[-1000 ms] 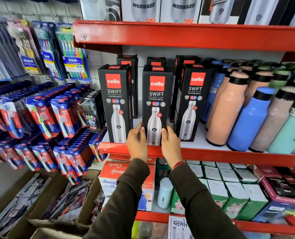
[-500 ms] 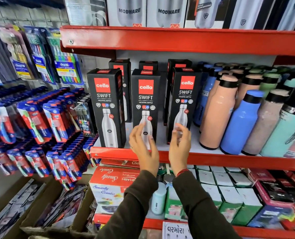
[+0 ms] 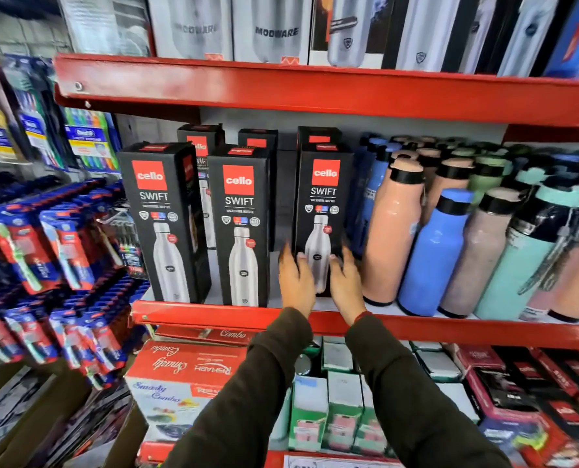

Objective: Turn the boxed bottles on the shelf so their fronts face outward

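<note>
Three black "cello SWIFT" boxed bottles stand in the front row of the red shelf [image 3: 213, 315]. The left box [image 3: 161, 214] and the middle box [image 3: 239, 211] show their fronts. At the right box [image 3: 322, 197], which also shows its front, my left hand [image 3: 296, 282] grips the lower left edge and my right hand [image 3: 345, 282] the lower right edge, thumbs on the front face. More black boxes [image 3: 198, 140] stand behind, mostly hidden. Both hands are motion-blurred.
Loose peach [image 3: 393, 231], blue [image 3: 433, 251] and teal bottles crowd the shelf just right of the right box. Hanging toothbrush packs [image 3: 61, 238] fill the left. The upper shelf's red lip [image 3: 281, 92] overhangs. Red and green cartons [image 3: 186, 376] sit on the shelf below.
My hands left the middle box and moved right onto the right box. That box, angled before, now faces more squarely outward.
</note>
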